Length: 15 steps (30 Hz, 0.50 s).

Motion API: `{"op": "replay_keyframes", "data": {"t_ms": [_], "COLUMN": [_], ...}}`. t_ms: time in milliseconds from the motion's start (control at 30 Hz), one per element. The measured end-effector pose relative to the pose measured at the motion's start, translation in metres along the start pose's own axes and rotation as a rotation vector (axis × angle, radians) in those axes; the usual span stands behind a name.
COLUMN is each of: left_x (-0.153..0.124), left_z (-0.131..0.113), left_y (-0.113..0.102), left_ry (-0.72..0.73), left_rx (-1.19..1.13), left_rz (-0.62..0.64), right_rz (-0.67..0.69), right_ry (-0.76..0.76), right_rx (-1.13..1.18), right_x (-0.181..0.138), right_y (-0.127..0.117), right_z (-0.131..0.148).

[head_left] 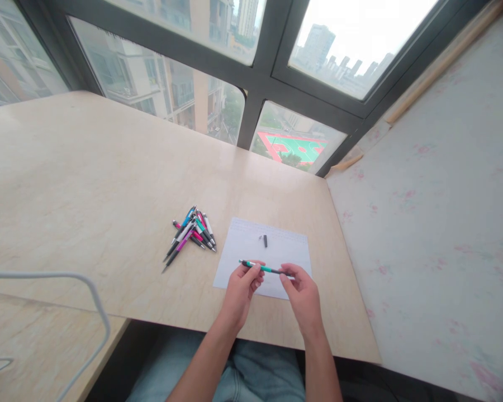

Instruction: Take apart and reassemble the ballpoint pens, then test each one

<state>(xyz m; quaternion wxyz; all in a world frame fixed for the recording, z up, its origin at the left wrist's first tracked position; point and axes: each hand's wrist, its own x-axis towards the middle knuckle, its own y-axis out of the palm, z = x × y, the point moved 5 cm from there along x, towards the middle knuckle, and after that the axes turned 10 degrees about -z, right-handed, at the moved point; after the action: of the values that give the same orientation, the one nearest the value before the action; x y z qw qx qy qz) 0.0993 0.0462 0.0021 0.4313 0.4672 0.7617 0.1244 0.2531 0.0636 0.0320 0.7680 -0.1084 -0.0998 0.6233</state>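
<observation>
A teal pen [263, 268] is held level over a white sheet of paper [251, 245] on the wooden desk [88, 184]. My left hand [242, 289] pinches the pen's left part. My right hand [302, 290] pinches its right end. A small black pen part [265, 240] and a tiny silver bit beside it lie on the paper above the hands. A pile of several coloured pens [191, 231] lies on the desk to the left of the paper.
Large windows [251, 67] run behind the desk. A pale patterned wall [436, 223] closes the right side. A thin white wire frame [67, 301] stands at the lower left over a lower desk part.
</observation>
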Motion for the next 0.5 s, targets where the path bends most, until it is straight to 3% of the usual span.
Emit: {"op": "replay_keyframes", "data": {"t_ms": [100, 300, 500], "left_x": [0.0003, -0.0004, -0.0004], "left_z": [0.0003, 0.0022, 0.0003], "left_y": [-0.0003, 0.0, -0.0003], "left_ry": [0.002, -0.005, -0.017], "left_rx": [0.0, 0.007, -0.008], "left_rz": [0.002, 0.008, -0.008], "right_rz": [-0.012, -0.003, -0.028], "right_ry": [-0.024, 0.083, -0.014], "right_rx": [0.024, -0.009, -0.061], "right_x": [0.0006, -0.0002, 0.0021], "right_y": [0.0, 0.0008, -0.007], "right_z": [0.0019, 0.0002, 0.0023]}}
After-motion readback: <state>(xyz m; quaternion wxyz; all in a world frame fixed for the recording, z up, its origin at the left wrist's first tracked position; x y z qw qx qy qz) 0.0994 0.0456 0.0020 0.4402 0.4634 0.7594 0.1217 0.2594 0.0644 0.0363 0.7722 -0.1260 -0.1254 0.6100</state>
